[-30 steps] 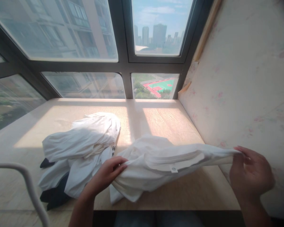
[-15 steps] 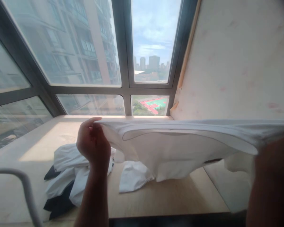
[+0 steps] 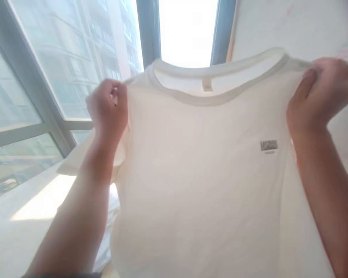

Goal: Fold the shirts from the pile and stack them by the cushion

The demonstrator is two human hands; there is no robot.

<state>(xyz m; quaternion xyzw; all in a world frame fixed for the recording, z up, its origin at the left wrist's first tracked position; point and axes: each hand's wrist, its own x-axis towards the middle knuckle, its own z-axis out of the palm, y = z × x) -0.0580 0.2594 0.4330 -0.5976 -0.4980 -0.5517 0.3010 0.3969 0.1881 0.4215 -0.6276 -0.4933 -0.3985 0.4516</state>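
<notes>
A white T-shirt (image 3: pixel 200 173) hangs spread out in front of me, its front side facing me. My left hand (image 3: pixel 108 102) is closed on the shirt's left shoulder. On the other shoulder, my right hand (image 3: pixel 319 92) pinches the cloth near the sleeve. Between the hands the round collar stretches wide, with a small label (image 3: pixel 207 84) inside the back of the neck. A small grey print (image 3: pixel 269 145) marks the chest at the right. The shirt's lower hem is out of view.
Behind the shirt stand tall windows with grey frames (image 3: pixel 148 31). A pale wooden surface (image 3: pixel 5 216) with a sunlit patch lies at the left. Part of a white cloth pile (image 3: pixel 107 239) shows beside the shirt. A pale wall (image 3: pixel 263 27) rises at the right.
Both hands have risen with the T-shirt. It was stretched nearly flat and low; now it hangs upright, its front and print in sight, covering most of the surface and the cloth pile.
</notes>
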